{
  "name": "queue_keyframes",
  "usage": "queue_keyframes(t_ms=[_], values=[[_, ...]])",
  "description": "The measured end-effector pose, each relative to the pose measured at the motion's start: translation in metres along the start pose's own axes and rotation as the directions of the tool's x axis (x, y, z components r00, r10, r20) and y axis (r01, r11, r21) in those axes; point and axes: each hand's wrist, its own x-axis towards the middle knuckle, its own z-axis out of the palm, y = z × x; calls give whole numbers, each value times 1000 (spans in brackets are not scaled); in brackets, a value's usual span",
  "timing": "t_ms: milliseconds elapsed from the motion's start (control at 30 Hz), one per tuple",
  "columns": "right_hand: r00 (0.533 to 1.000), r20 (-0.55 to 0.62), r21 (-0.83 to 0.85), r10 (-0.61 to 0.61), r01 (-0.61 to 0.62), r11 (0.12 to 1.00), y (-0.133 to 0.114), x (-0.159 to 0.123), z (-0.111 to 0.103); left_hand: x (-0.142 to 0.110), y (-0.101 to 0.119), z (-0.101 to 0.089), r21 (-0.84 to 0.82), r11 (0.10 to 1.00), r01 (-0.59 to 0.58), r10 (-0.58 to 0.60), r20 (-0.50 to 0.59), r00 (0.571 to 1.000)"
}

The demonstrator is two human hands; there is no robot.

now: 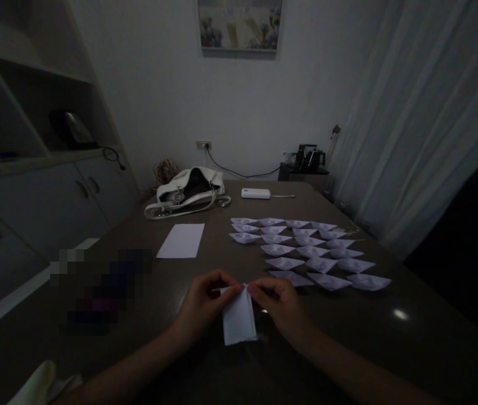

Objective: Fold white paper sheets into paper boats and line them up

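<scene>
Both my hands hold a folded white paper piece (239, 320) just above the dark table (391, 349). My left hand (203, 304) pinches its top left corner with closed fingers. At the top right, my right hand (279, 304) pinches the same piece. The folded piece hangs down between my hands. Beyond my right hand lie several rows of finished paper boats (306, 250). A flat blank sheet of paper (181, 241) lies beyond my left hand.
A white handbag (186, 194) sits at the far side of the table, with a white power bank (256, 193) and cable beside it. Cabinets (45, 208) stand at left, curtains (424, 124) at right. A kettle (309, 158) sits on a small stand at the back.
</scene>
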Motion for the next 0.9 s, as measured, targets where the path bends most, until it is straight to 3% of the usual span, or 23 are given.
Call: queue_keyframes(t_ms=[200,400,600,767,900], values=[[1000,1,-46,-27,27,999,-1,-1,2,0,-1,-1,13,996,-92,92,20,996],[999,9,-99,-32,32,995,-2,-4,2,-1,0,1,-2,999,-37,37,20,999],[977,-134,-292,-168,123,948,-6,0,-5,5,-3,-6,26,1000,-15,13,89,996],[960,-104,-440,-259,189,878,-9,0,-6,8,-2,-10,69,998,-3,-8,161,987],[956,-105,-488,-275,191,852,-8,0,-7,10,-6,-7,-41,997,58,-49,196,979]])
